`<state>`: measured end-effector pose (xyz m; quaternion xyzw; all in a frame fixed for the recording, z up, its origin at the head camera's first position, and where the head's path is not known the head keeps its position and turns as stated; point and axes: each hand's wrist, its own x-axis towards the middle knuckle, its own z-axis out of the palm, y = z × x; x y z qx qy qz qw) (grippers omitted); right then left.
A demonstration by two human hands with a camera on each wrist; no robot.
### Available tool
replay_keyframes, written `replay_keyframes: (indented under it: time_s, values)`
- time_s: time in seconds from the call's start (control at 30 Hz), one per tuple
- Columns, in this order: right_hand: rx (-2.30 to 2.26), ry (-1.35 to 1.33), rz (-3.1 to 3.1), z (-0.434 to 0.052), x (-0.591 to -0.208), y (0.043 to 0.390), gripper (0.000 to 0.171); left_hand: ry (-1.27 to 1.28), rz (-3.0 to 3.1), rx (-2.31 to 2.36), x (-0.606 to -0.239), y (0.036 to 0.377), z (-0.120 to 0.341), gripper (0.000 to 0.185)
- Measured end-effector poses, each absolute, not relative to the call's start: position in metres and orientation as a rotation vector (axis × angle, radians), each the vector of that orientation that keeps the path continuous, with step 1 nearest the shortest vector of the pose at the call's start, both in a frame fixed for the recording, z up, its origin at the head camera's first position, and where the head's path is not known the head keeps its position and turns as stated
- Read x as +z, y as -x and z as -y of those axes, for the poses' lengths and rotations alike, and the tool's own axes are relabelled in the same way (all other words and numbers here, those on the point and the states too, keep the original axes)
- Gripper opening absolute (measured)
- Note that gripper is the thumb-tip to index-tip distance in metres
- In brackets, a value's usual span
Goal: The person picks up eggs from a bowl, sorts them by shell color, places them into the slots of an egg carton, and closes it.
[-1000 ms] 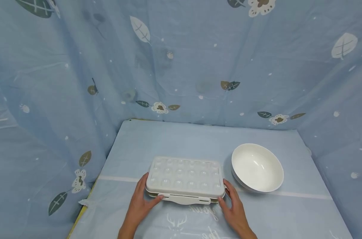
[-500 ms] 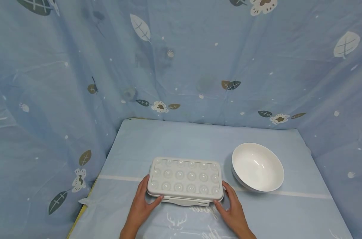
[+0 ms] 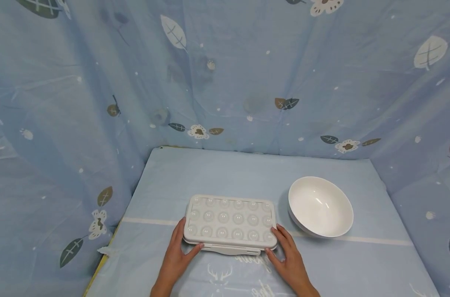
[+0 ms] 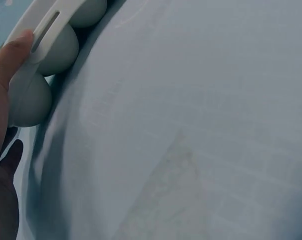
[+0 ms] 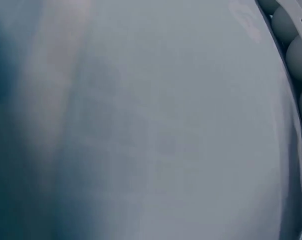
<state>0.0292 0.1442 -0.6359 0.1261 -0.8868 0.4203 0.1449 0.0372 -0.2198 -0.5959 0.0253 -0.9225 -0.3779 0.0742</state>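
Observation:
A white lidded egg box (image 3: pixel 230 225) with rows of clear domes on its lid sits on the table in front of me. My left hand (image 3: pixel 174 255) grips its left end, thumb at the front edge by the latch strip and fingers along the side. At the opposite end my right hand (image 3: pixel 289 260) holds the right front corner, with the thumb in front and a fingertip on the lid's edge. In the left wrist view the thumb (image 4: pixel 13 55) presses beside the slotted latch, above the rounded cups of the box's base. The right wrist view catches only part of those cups (image 5: pixel 298 57).
To the right of the box stands a white bowl (image 3: pixel 320 207), its inside bare. A pale blue cloth with a white stripe covers the table (image 3: pixel 217 173). Patterned blue curtains (image 3: pixel 232 82) enclose the back and both sides.
The lid's front edge has come down and the box now lies flatter. My right thumb has shifted slightly left, and a right fingertip has moved onto the lid's edge.

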Motion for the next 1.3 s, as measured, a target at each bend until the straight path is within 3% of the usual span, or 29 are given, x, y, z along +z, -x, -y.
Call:
replay_keyframes:
  time_s: [0.27, 0.6, 1.3]
  values:
    - [1.110, -0.445, 2.518, -0.145, -0.632, -0.026, 0.077, 0.056, 2.745, -0.916, -0.589, -0.039, 0.217, 0.102]
    - [0.840, -0.757, 2.504, -0.133, -0.621, -0.014, 0.066, 0.484, 2.582, -0.578, -0.583, -0.034, 0.199, 0.066]
    - [0.588, -0.918, 2.539, -0.100, -0.597, -0.005, 0.070, 0.734, 2.566, -0.452, -0.579, -0.026, 0.176, 0.073]
